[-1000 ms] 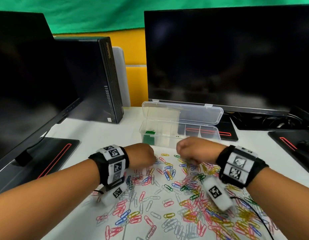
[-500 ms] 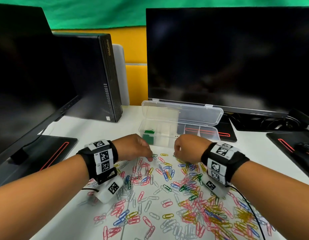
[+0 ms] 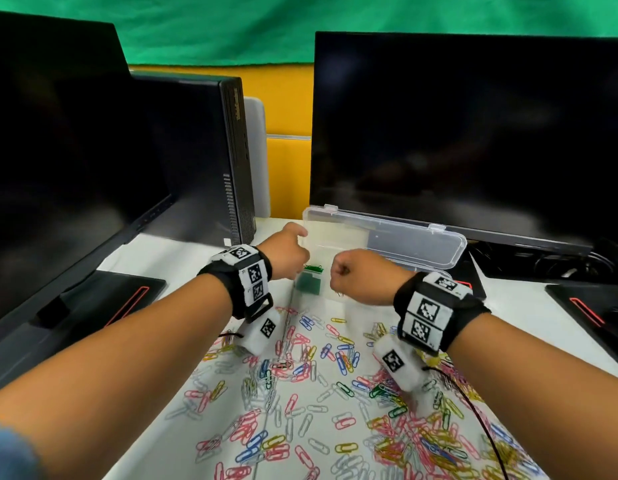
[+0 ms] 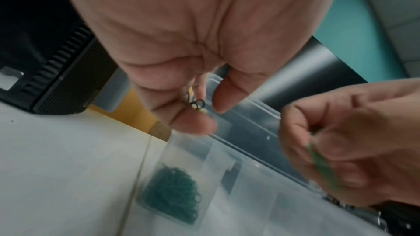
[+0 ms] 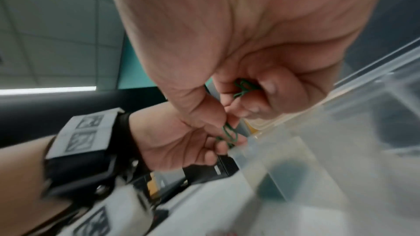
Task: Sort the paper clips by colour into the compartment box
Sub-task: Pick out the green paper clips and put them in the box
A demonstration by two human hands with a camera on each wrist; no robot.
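Over box's (image 3: pixel 397 237) left-end compartment, both hands raised from clip pile (image 3: pixel 335 393); green clips pinched in left hand (image 3: pixel 283 254) & right hand (image 3: pixel 356 271); drop imminent.

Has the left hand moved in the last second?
Yes. The left hand has gone from over the loose clips on the table forward to the compartment box, near its end with the green clips.
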